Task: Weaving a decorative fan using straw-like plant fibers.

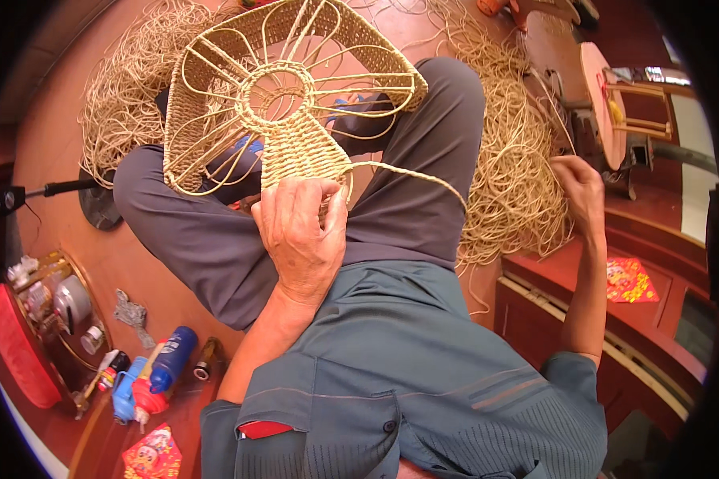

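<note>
A straw-coloured woven basket frame (180, 112) rests across my lap, its square wall woven and its middle formed of looped cords around a small ring. From that ring a tightly woven panel (299, 152) reaches toward me. My left hand (299, 231) is closed over the panel's near edge, thumb against fingers. A working cord (411, 173) leaves the panel's right side and runs over my thigh. Out to the right, my right hand (581, 188) is raised with its fingers pinched on a thin straw cord (565, 132), beside the large cord heap.
Tangled cord heaps lie at right (511, 176) and far left (128, 96). A round-topped stool (601, 104) lies tipped at far right, above a red-brown cabinet (535, 307). At lower left are a blue bottle (173, 359) and a red-sided container (24, 343) with small items.
</note>
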`<state>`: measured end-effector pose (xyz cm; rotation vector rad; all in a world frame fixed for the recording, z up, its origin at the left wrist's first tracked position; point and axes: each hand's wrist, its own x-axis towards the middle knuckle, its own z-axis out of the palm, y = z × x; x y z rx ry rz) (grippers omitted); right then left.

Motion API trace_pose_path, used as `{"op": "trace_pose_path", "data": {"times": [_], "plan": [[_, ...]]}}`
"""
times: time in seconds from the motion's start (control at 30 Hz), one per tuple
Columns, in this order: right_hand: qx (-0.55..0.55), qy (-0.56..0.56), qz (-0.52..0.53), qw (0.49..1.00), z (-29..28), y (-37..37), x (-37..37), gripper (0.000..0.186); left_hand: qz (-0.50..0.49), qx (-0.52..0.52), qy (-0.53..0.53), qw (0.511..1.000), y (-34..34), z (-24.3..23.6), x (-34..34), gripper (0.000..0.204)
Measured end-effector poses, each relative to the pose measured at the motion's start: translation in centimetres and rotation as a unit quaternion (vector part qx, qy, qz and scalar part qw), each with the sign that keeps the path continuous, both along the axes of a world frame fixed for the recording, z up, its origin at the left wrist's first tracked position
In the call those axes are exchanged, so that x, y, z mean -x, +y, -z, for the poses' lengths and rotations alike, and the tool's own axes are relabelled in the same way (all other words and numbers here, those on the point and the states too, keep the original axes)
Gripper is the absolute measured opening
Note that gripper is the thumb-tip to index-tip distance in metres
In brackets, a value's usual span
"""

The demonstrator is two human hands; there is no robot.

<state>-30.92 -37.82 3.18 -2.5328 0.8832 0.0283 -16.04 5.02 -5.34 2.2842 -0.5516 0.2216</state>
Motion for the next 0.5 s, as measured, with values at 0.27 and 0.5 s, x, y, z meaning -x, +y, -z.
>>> {"op": "trace_pose_path", "data": {"times": [0.27,0.5], "plan": [[-0.558,0.018,-0.062,0.827,6.5,22.2,-6.8,0.047,0.067,-0.016,-0.02,0.997,0.2,-0.5,0.4,0.016],[-0.847,-0.052,0.117,0.516,12.7,25.8,-9.9,0.021,0.081,-0.031,0.006,0.996,0.4,-0.7,0.5,0.018]]}}
